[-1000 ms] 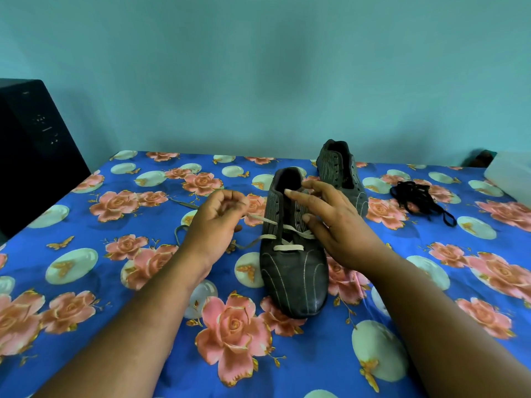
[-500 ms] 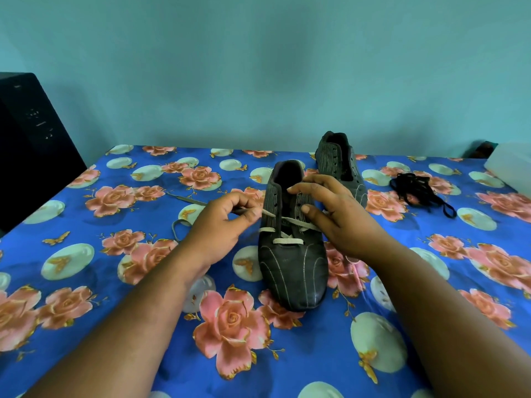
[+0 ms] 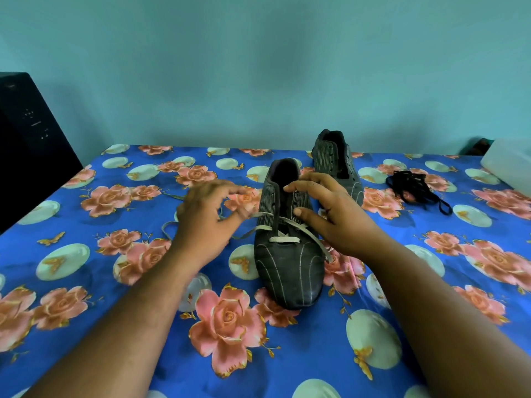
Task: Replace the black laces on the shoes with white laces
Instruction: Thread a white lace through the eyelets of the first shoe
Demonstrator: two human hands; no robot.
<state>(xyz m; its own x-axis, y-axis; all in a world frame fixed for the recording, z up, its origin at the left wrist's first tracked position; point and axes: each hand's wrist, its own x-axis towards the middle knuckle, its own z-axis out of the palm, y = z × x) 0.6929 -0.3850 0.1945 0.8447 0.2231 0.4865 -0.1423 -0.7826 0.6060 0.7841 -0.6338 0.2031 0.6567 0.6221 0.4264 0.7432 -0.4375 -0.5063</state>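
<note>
A floral blue cloth [image 3: 86, 354] covers the surface beside a black box [image 3: 26, 145].

Bed cover [image 3: 316, 366]: bright blue, printed with pink roses edged in gold, pale mint-white discs and small gold butterflies.

Near shoe [image 3: 288, 262], toward the cover's middle: dark grey-black, thin pale pinstripes on the sides, curved pale lines over the toe.

White lace [image 3: 283, 239] through its lower eyelets (dull off-white, greyish where it trails left over the cover).

Far shoe [image 3: 334, 159], by the cover's far edge: same dark grey with pale pinstripes, black eyelet dots.

Black laces [image 3: 416, 188], toward the cover's far right corner: solid black tangle.

Wall [image 3: 258, 67]: flat teal-green.

Cabinet [image 3: 26, 139] off the cover's left edge: black.

Box [image 3: 508, 165] at far right: white.
</note>
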